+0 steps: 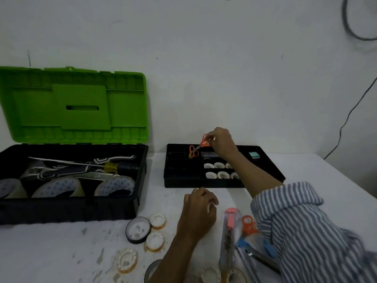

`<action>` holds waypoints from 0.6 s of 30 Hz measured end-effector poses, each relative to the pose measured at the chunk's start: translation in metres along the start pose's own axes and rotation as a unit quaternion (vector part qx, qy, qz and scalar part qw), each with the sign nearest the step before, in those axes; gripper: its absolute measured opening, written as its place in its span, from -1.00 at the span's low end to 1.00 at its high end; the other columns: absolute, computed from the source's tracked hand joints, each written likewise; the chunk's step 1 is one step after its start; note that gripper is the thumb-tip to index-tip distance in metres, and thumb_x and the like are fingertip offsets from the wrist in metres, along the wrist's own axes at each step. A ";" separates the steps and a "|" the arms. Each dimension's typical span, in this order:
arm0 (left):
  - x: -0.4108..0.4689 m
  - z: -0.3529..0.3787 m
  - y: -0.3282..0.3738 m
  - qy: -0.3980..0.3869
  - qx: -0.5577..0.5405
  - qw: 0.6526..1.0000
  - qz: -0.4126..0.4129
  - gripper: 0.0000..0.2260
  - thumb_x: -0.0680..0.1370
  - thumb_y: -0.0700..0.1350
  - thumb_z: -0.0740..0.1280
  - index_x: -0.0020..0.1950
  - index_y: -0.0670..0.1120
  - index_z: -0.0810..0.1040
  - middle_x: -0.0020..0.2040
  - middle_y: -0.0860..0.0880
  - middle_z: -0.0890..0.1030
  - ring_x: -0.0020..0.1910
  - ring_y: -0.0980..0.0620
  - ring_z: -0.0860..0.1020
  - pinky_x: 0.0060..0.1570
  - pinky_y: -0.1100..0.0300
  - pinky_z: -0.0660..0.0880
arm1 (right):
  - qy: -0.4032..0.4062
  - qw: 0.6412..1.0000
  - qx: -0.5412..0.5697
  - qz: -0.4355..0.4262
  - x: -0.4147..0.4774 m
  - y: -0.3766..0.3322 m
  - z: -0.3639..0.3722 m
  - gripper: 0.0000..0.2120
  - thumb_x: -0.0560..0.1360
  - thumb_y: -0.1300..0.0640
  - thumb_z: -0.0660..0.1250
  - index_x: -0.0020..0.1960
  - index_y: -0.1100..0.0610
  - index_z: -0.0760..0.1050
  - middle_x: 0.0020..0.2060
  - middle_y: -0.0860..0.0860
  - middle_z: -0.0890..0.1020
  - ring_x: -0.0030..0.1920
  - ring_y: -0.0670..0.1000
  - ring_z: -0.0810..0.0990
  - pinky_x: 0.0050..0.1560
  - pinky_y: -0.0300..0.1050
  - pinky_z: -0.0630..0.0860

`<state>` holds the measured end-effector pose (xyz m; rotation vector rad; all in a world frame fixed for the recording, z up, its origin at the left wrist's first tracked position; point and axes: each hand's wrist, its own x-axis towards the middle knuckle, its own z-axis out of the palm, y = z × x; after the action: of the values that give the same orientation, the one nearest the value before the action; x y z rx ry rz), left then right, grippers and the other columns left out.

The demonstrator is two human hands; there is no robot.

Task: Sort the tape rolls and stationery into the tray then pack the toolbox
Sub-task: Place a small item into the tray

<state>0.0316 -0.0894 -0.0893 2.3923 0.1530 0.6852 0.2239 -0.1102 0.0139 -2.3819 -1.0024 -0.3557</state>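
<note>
One scissors [205, 141] — right hand [222, 142] pinching, over tray [183, 184]

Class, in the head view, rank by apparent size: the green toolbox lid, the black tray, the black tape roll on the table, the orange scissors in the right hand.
1. green toolbox lid
2. black tray
3. black tape roll, though nearer the camera, which enlarges it
4. orange scissors pinched in the right hand

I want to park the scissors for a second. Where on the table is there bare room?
Bare table lies front left, below the toolbox, and in the strip between toolbox and tray; also right of the tray. Crowded: the near centre, with loose tape rolls, stationery and the left hand. The right hand holds scissors over the tray.
</note>
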 end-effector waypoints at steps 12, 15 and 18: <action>0.003 0.003 -0.005 0.008 0.001 1.000 0.009 -0.78 0.42 -0.10 0.15 -0.12 -0.06 0.58 -0.09 -0.02 0.58 -0.05 0.04 0.51 0.01 0.22 0.27 | -0.173 0.980 -0.100 -0.026 0.031 -0.014 0.034 -0.69 0.55 0.30 0.20 0.18 0.08 0.60 0.15 0.14 0.61 0.16 0.19 0.53 0.25 0.03 0.40; 0.003 0.006 -0.007 0.015 0.006 1.000 0.016 -0.69 0.41 -0.02 0.07 -0.14 -0.06 0.59 -0.11 -0.03 0.60 -0.07 0.02 0.53 0.00 0.21 0.31 | -0.208 0.974 -0.093 0.001 0.031 -0.016 0.037 -0.62 0.53 0.33 0.16 0.20 0.03 0.59 0.24 0.10 0.55 0.24 0.20 0.44 0.33 0.04 0.21; 0.003 0.005 -0.007 0.013 0.010 1.000 0.012 -0.73 0.42 -0.06 0.10 -0.14 -0.06 0.58 -0.10 -0.03 0.59 -0.05 0.03 0.52 0.02 0.21 0.29 | -0.225 0.970 -0.077 0.041 0.030 -0.014 0.034 -0.59 0.49 0.34 0.13 0.13 0.01 0.61 0.25 0.06 0.53 0.27 0.17 0.40 0.38 0.12 0.11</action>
<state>0.0375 -0.0857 -0.0953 2.4098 0.1425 0.7284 0.2355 -0.0654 0.0042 -2.7035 -1.0968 0.1551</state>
